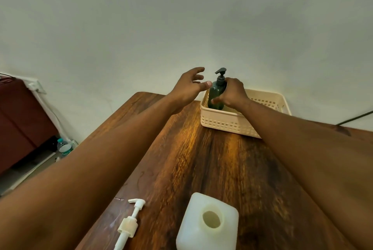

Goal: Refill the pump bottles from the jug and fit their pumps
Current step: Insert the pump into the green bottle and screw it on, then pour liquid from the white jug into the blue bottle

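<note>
The right hand (pixel 232 94) is wrapped around a dark green bottle (pixel 217 94), fingers closed on its body, thumb across its front. The bottle stands upright at the left end of a cream basket (pixel 226 122), and its dark pump (pixel 221 73) is already on its neck. Whether it is being set into the basket or taken out cannot be told. The left hand (pixel 190 86) hangs just left of the bottle with fingers spread and nothing in it, the thumb tip near the bottle's shoulder but apparently not touching.

The basket sits at the far edge of the table (pixel 201 159), against the wall. Well in front of it, near the viewer, stands the white jug (pixel 207 223), uncapped, its mouth open. Just left of the jug a white pump (pixel 130 223) lies flat on the table, off any bottle.

Judging by this, one bottle looks finished: pump fitted, though the dark plastic hides its fill level. The loose white pump suggests at least one more bottle is still to be filled and capped, but no such bottle is in view. No other bottle shows in the basket, though the right arm hides part of it.
</note>
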